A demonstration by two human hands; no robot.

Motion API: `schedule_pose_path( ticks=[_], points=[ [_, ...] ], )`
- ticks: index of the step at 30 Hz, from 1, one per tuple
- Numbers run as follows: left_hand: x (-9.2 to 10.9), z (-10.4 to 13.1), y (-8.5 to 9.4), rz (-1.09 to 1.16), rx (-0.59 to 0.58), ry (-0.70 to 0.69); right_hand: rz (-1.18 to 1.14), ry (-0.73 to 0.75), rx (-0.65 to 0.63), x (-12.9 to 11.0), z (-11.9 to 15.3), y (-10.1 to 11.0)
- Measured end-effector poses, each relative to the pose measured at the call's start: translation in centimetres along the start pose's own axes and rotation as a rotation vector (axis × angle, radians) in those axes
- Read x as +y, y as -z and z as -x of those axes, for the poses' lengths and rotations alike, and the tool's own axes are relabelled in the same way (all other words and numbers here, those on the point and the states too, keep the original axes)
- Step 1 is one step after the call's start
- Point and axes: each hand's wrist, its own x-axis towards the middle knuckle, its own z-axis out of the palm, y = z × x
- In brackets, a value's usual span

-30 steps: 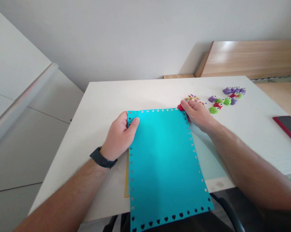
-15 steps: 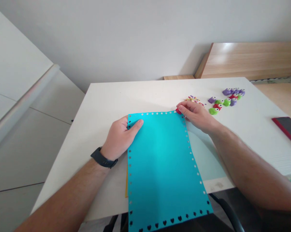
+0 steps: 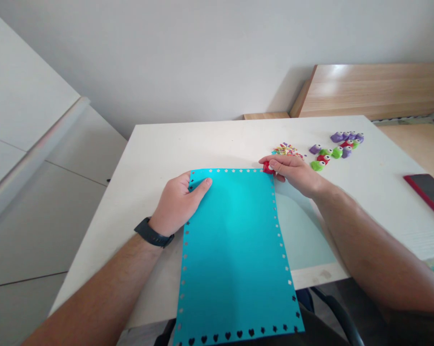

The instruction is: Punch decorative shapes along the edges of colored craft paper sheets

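A bright blue sheet of paper (image 3: pixel 235 245) hangs from the table top over its front edge, its border cut with rows of small star, flower and heart holes. My left hand (image 3: pixel 175 202) pinches the sheet's upper left corner, thumb on top and fingers hidden beneath. At the upper right corner, my right hand (image 3: pixel 294 172) is closed around a small red craft punch (image 3: pixel 267 167), which sits on the paper's edge. Just behind that hand lies a heap of tiny multicoloured paper cutouts (image 3: pixel 286 149).
Several purple, green and red craft punches (image 3: pixel 336 152) stand on the white table (image 3: pixel 159 149) at the back right. A dark red-edged object (image 3: pixel 427 192) lies near the right side. A wooden panel (image 3: pixel 375 91) rises behind the table.
The lower part of the sheet has swung left and the yellow edge beneath it no longer shows. My right hand has turned slightly, showing more of the red craft punch.
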Motion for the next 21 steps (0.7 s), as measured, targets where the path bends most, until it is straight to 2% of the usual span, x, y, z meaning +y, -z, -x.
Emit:
schedule_pose_path(
  ticks=[4, 12, 21],
  points=[
    [-0.04, 0.01, 0.01, -0.01, -0.004, -0.005, -0.02, 0.003, -0.001, 0.01, 0.02, 0.03],
    [-0.07, 0.01, -0.11, -0.024, -0.017, -0.03, 0.155, 0.064, -0.022, -0.42, 0.31, -0.15],
    [-0.08, 0.02, -0.1, -0.022, -0.012, -0.019, 0.156, 0.062, 0.013, -0.2, 0.21, -0.18]
  ],
)
